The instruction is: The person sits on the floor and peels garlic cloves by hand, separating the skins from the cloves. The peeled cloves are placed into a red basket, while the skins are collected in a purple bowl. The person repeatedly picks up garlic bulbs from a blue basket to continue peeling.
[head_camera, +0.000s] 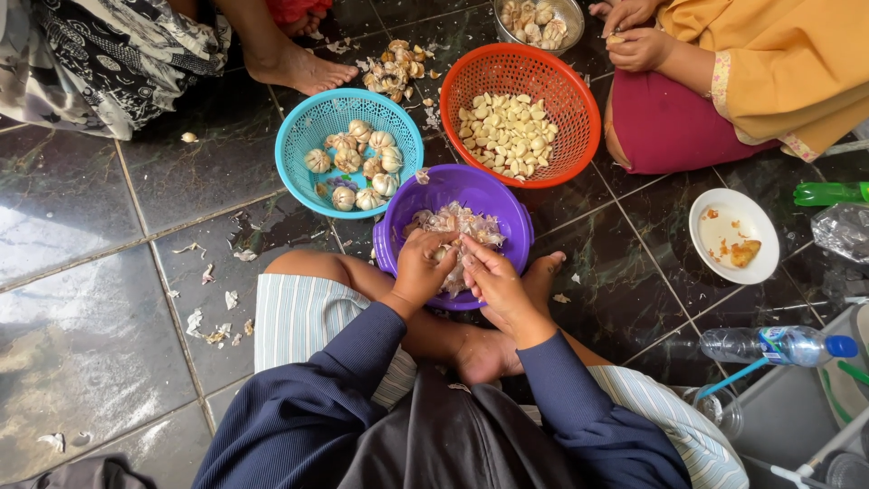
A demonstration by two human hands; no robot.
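1. Dark, glossy floor tiles (81, 344) with pale grout lines fill the scene, strewn with scraps of papery garlic skin, and the person sits cross-legged on them.
2. Both hands meet over the purple bowl (493, 204), which rests against the crossed legs.
3. Left hand (421, 272) curls its fingers inward, pinching a small garlic piece (444, 254) between thumb and fingertips.
4. Right hand (489, 276) presses against the same piece from the opposite side, fingertips closed on it and touching the left hand's fingers.
5. That garlic piece sits right at the meeting point of the two grips, mostly hidden by the fingers, so its exact shape cannot be told.
6. Just beyond the fingertips, inside the purple bowl, lies a heap of loose garlic skins (462, 222).
7. Farther out from the grip and to the left hand's side stands a teal basket (299, 136) holding whole garlic bulbs (362, 163).
8. Farther out on the right hand's side stands an orange basket (579, 109) holding peeled cloves (507, 131).
9. Well apart on the right hand's side are a white plate (760, 235) with food scraps and a plastic water bottle (769, 344) lying on its side.
10. Across the baskets, another person's hands (634, 41) work beside a metal bowl (572, 11) of garlic.
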